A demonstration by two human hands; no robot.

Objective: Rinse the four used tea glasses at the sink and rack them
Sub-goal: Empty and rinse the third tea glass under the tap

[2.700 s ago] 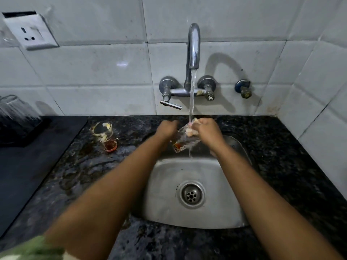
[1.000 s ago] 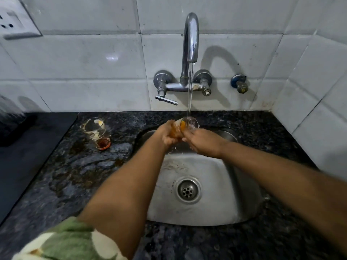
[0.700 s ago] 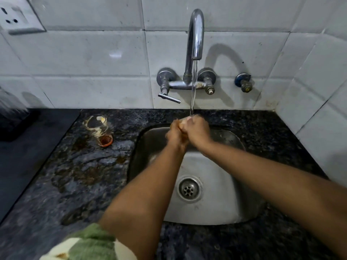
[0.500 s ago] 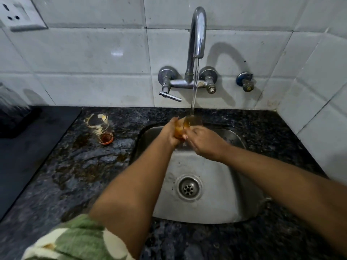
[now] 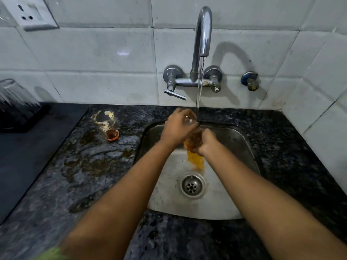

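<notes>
Brushed steel sink (image 5: 221, 205), speckled glossy stone counter (image 5: 84, 171), chrome tap (image 5: 203, 34)

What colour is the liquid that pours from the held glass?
Amber-orange liquid, falling into the steel sink; seen in the head view.

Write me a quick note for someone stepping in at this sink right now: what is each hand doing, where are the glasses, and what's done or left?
Left hand: grip on the upper end of a tea glass, over the sink.
Right hand: grip on the lower end of that glass; amber tea water is pouring out.
Tap: running.
Another used glass, tea dregs inside, waits on the counter left of the sink.
Rack at far left holds at least one glass; the count is unclear.
Left: finish this rinse, rack it, then rinse and rack the counter glass.
</notes>
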